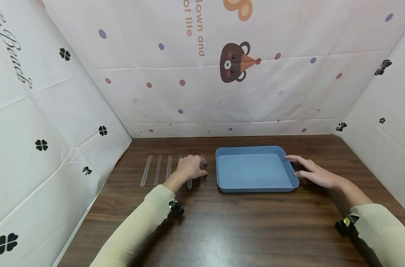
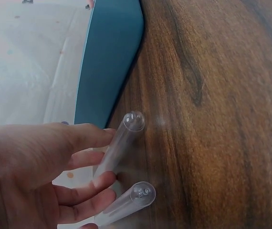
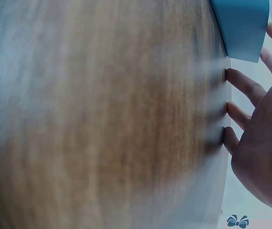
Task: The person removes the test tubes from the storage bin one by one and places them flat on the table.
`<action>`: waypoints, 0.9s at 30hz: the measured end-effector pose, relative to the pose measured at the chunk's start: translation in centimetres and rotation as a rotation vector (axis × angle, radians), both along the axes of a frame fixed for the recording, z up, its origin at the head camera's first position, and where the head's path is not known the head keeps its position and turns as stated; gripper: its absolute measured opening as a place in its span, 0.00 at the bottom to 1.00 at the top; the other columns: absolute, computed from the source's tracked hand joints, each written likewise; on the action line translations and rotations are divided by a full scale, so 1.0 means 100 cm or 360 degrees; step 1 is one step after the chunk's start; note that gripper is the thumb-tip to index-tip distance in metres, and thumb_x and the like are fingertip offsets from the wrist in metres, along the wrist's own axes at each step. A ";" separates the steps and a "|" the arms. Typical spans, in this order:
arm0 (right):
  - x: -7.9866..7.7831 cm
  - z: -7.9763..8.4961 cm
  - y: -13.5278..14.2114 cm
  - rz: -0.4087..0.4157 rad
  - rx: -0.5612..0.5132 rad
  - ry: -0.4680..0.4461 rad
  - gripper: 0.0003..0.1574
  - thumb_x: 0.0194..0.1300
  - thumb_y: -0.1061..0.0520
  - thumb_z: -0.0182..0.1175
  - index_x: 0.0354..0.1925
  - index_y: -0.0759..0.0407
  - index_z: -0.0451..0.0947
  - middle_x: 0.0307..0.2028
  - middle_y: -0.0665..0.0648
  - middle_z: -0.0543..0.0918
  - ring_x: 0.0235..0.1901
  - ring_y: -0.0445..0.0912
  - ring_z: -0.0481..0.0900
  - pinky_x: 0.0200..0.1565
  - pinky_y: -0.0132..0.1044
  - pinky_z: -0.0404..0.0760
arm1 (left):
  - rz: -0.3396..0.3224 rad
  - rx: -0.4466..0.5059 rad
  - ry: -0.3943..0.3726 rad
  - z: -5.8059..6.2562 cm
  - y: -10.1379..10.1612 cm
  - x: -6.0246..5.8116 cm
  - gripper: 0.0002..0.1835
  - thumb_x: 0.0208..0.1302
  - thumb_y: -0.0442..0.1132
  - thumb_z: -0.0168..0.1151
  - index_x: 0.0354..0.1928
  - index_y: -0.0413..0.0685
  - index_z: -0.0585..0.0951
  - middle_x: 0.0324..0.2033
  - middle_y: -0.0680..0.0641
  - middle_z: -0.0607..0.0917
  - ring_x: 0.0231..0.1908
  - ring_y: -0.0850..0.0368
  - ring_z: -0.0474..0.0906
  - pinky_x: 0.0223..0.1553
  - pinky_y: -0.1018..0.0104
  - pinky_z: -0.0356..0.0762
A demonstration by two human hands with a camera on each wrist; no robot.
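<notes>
Several clear test tubes lie side by side on the wooden table, left of a blue tray. My left hand is over the right end of the row. Its thumb and fingers lie around the sides of the rightmost test tube, whose rounded end points toward me. Close beside it lies another test tube, near the lower fingers. My right hand is at the tray's right side, thumb and index finger at its wall. In the right wrist view, the other fingertips rest on the table.
More test tubes lie to the left of my left hand. A patterned white cloth hangs behind the table and along both sides.
</notes>
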State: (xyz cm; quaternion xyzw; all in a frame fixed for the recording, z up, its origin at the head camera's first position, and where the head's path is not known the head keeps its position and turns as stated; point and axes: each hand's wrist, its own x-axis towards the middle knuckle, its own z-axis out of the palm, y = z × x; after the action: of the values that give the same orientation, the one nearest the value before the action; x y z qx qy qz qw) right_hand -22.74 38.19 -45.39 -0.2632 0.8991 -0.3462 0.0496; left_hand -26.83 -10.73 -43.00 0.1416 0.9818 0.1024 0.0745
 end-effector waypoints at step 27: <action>-0.004 0.005 -0.001 0.0018 0.0065 -0.0040 0.38 0.82 0.60 0.61 0.84 0.60 0.65 0.79 0.73 0.74 0.66 0.11 0.62 0.61 0.30 0.77 | -0.0029 0.0140 0.0002 0.005 -0.007 -0.003 0.20 0.76 0.50 0.75 0.65 0.55 0.90 0.50 0.48 0.95 0.40 0.52 0.87 0.66 0.38 0.82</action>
State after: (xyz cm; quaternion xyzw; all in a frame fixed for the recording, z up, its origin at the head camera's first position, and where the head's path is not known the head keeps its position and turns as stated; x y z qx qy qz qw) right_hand -23.16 38.12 -44.91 -0.2627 0.9038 -0.3307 0.0683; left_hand -27.11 -11.46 -42.51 0.1538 0.9751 0.1446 0.0685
